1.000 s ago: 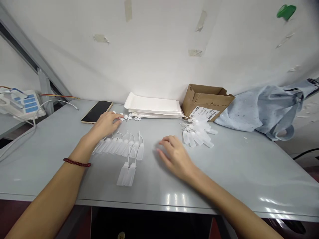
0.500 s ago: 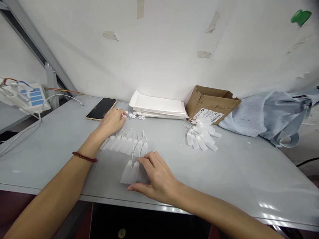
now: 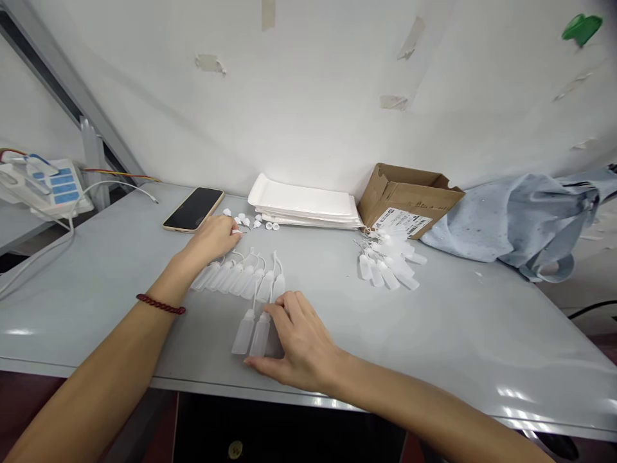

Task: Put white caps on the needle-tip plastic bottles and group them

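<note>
My left hand is closed, its fingertips pinching a small white cap partly hidden by the fingers. Several loose white caps lie just beyond it. My right hand curves around a small translucent dropper bottle, fingers at its neck and thumb by its base. To its left lies a similar bottle, a narrow gap between them. Behind these, a row of bottles with thin white strapped tips lies side by side, its left end partly behind my left wrist.
A phone lies at back left, near a power strip with cables. White padded envelopes are stacked against the wall. More bottles lie in a pile before a cardboard box. A light-blue cloth bag rests at right.
My left hand has drawn slightly back from the loose caps, with a cap at its fingertips. The bottle at my right hand has parted a little from its neighbour.
</note>
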### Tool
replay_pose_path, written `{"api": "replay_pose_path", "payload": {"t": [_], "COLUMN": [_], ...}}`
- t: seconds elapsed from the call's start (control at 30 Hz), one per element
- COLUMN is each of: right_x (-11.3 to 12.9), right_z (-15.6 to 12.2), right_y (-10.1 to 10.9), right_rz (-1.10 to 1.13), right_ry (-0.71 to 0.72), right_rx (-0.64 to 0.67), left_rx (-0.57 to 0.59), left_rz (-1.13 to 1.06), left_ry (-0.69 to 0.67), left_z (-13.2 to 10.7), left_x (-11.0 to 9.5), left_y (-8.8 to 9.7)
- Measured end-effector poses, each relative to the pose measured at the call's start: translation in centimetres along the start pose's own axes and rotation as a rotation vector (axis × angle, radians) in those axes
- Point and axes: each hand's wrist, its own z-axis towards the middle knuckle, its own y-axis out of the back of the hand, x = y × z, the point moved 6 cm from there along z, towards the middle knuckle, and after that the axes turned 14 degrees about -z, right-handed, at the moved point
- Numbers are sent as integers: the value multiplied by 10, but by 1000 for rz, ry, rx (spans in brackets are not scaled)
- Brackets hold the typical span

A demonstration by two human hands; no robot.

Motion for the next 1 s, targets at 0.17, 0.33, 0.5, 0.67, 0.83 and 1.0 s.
{"api": "replay_pose_path", "payload": {"t": [0.17, 0.33, 0.5, 0.67, 0.83, 1.0], "right_x": [-15, -54, -75, -76, -77, -79], "right_z": [-3, -7, -8, -7, -7, -6], "right_y": [25, 46, 42, 43, 41, 39], "right_rz": [186, 295, 593, 623, 597, 444], "right_ry": [-22, -247, -420, -426, -405, -337], "right_rx": [-109, -212, -144, -146, -143, -153], "left_rx": [-32, 30, -23, -53, -91, 217], "left_rz": [-128, -194, -313, -376, -609, -1069], "left_ry": [59, 76, 99, 130, 101, -105], "left_z": [-8, -8, -9, -8, -11, -37], "left_x": [1, 2, 4, 4, -8, -58], "left_y": [9, 6, 9, 7, 6, 5]}}
